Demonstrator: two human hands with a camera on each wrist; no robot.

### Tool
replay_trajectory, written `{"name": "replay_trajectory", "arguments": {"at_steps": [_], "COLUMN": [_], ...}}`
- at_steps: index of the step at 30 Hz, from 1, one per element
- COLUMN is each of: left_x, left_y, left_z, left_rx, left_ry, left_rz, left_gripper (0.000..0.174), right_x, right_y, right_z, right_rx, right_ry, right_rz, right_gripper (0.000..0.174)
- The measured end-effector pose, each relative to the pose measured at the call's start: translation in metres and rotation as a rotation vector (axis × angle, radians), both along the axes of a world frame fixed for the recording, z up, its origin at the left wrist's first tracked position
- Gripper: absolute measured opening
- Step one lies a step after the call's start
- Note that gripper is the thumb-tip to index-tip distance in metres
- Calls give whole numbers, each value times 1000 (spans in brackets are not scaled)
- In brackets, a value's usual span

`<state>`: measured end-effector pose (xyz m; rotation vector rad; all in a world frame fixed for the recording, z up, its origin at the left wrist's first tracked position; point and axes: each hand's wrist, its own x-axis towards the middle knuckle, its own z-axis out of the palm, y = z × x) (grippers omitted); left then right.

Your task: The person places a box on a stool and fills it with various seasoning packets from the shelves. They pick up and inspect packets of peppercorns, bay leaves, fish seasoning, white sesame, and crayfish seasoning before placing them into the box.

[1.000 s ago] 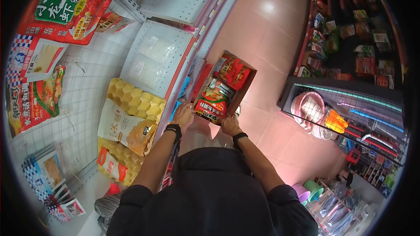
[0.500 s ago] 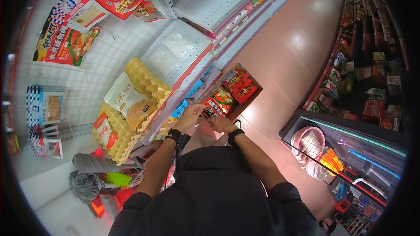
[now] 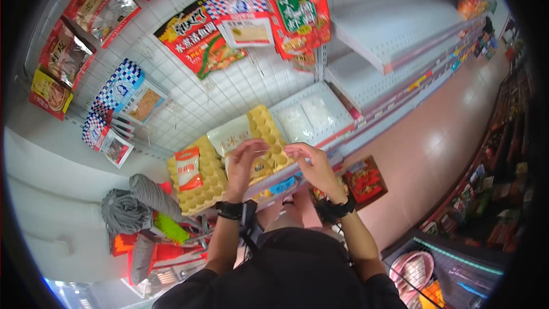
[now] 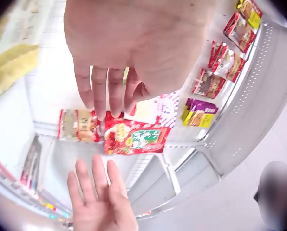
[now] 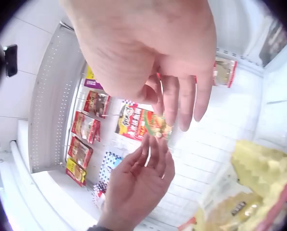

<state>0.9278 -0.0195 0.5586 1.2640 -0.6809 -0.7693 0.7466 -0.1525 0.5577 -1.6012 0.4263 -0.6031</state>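
Observation:
My left hand [image 3: 243,166] and right hand [image 3: 317,169] are raised before the shelf, palms toward each other, fingers extended and slightly bent. Neither holds anything; a small gap separates the fingertips in the head view. Behind them lies a yellow egg tray [image 3: 266,126], bearing a pale bag with gold print [image 3: 226,134] and a white-and-red bag [image 3: 189,169]. The left hand overlaps part of the pale bag. Both wrist views show the wearer's hand [image 4: 134,43] large at the top and the other hand [image 4: 102,207] below it.
Red seasoning packets [image 3: 297,11] hang on the wire back panel. Clear bags [image 3: 317,114] lie on the white shelf beside the tray. Below right, a cardboard box holds red packets [image 3: 366,180]. Grey mop heads [image 3: 123,212] stand at left; a dark wire rack is lower right.
Both hands have left the cardboard box of red packets and risen to the shelf, with nothing in them. The head view has turned left, toward the hanging packets.

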Motion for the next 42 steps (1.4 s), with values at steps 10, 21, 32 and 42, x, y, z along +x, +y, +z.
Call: {"name": "replay_trajectory", "arguments": {"at_steps": [10,21,32,42], "left_x": [193,253,224,196], "left_y": [-55,-113,-84,26], "left_z": [65,56,97,152], "left_rx": [-139,-184,-257,-218], "left_ry": [-458,-354,-534,-334], "left_rz": [465,478,359,153], "left_gripper": [56,40,26,28], "right_x": [142,139,147,125], "right_y": [-7,2,5,18], "right_z": [60,59,74,66], "right_rx": [-259,-250,-309,-137], "right_ry": [-107,157,75,21], "right_rz": [-99,-95,-76,-131], "right_gripper": [40,34,33,34]}}
